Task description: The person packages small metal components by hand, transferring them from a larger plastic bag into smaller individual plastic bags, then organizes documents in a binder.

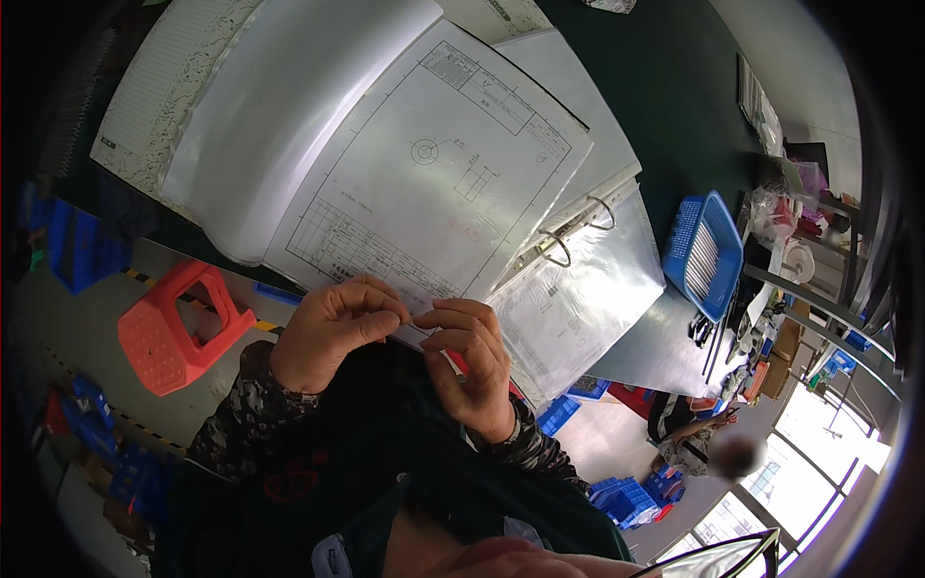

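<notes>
My left hand [332,328] is closed in a pinch, thumb against the bent fingers, at the near edge of an open ring binder. Facing it, my right hand [470,361] pinches too, and the fingertips of both hands almost meet. Whatever lies between them is too small to make out. Just beyond my hands, a technical drawing [385,183] in a clear sleeve shows a ring-shaped part, a side view and a table. The binder's metal rings [556,249] stand open to view on its right, over another sleeved sheet [588,308].
Turned-over sleeves [279,106] bulge at the left of the binder. On the dark green table [674,87] stands a blue basket [708,255] with slender light pieces. A red stool [178,332] is on the floor at left; another person [689,448] sits at right near blue crates [626,501].
</notes>
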A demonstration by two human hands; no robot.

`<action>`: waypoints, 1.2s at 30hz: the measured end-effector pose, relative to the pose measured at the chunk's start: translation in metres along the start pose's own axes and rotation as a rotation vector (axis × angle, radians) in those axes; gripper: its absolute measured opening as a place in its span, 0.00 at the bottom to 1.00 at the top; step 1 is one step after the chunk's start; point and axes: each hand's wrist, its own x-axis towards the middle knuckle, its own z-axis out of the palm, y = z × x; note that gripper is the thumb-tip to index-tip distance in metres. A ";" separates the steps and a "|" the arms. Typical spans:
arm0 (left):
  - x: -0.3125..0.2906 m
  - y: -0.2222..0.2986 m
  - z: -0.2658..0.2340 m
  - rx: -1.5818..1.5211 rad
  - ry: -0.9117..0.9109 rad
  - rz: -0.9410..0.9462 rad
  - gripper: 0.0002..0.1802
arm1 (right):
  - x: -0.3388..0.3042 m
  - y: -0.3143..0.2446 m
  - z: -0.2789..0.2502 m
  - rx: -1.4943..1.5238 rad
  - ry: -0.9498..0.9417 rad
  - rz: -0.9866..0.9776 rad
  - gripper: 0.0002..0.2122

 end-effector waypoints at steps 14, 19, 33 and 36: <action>0.020 -0.002 0.002 -0.630 0.085 -0.055 0.08 | -0.004 -0.005 0.006 -0.027 0.042 0.034 0.10; 0.018 -0.004 0.001 -0.647 0.086 -0.039 0.08 | -0.005 -0.007 0.005 -0.029 0.030 0.015 0.10; 0.006 -0.002 0.002 -0.603 0.073 0.028 0.07 | -0.012 -0.014 -0.003 -0.016 0.025 0.006 0.10; -0.006 0.005 -0.012 -0.465 0.177 0.148 0.06 | -0.018 -0.016 -0.010 -0.014 0.031 0.016 0.10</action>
